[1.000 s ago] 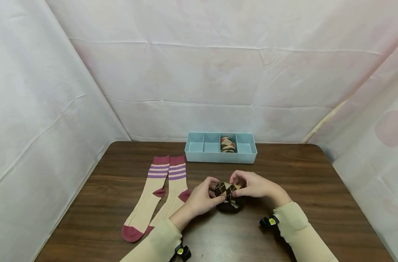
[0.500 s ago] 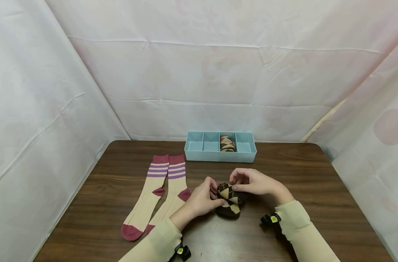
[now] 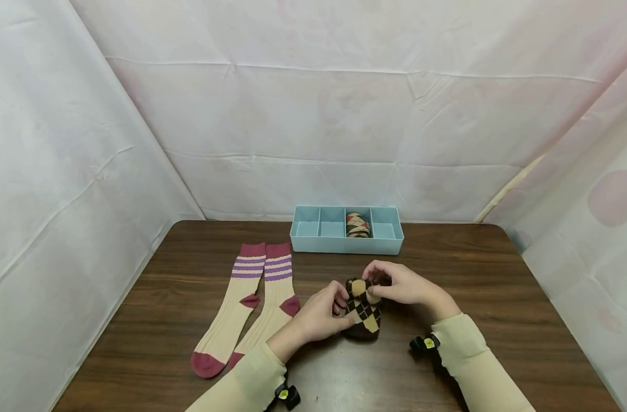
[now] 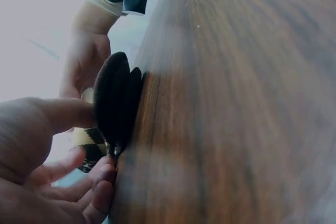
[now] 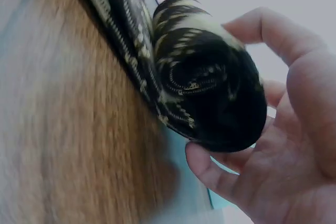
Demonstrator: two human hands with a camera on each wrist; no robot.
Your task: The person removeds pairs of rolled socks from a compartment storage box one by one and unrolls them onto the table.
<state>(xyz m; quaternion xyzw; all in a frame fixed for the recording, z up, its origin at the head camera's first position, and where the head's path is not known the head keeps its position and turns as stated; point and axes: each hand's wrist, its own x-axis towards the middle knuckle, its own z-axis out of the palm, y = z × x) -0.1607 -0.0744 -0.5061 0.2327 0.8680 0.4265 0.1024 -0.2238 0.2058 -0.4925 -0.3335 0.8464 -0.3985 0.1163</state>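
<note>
A pair of dark brown and beige argyle socks (image 3: 363, 313) lies partly rolled on the table between the hands. The roll is at its far end; a flat stretch with dark toes faces the near side. My right hand (image 3: 407, 286) grips the roll, and in the right wrist view its thumb and fingers curl round the coiled end (image 5: 210, 87). At the left edge, my left hand (image 3: 319, 313) holds the socks with thumb and curled fingers. The left wrist view shows that thumb against the dark toes (image 4: 111, 98), which hide part of the roll.
Left of the hands lies a cream pair of socks (image 3: 241, 312) with maroon toes and purple stripes, partly behind the left forearm. A light blue divided tray (image 3: 344, 246) stands at the table's back, a rolled argyle pair (image 3: 358, 225) in one compartment. White cloth (image 3: 313, 126) hangs behind.
The argyle roll has shifted away towards the tray, and a longer flat patterned stretch shows on its near side. My right hand has moved slightly away with it; the left stays at the side.
</note>
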